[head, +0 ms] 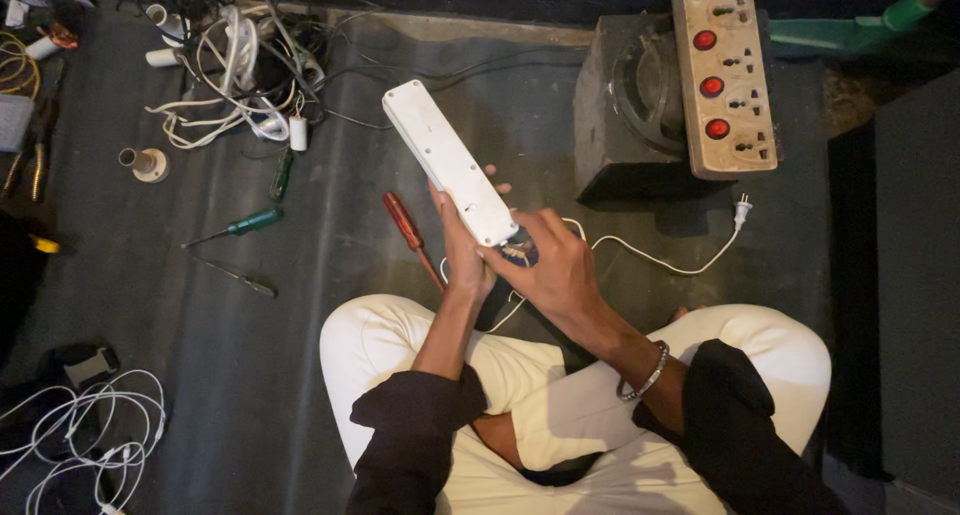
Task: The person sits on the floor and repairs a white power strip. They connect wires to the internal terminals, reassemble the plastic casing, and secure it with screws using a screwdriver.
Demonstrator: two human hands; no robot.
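I sit cross-legged on a dark floor in white trousers. My left hand (462,243) grips a long white power strip (446,160) from below, its blank back facing up and tilted toward the upper left. At the strip's near end my right hand (552,265) pinches where wires and a small dark part (520,251) show. A thin white cord (660,260) runs from there to a plug (741,212) on the right. A beaded bracelet (648,373) circles my right wrist.
A red-handled screwdriver (410,231) lies just left of my hands, a green-handled one (240,225) farther left. A tangle of cables (240,70) fills the top left, white wires (85,430) the bottom left. A beige multi-socket board (722,70) rests on a dark box (625,105).
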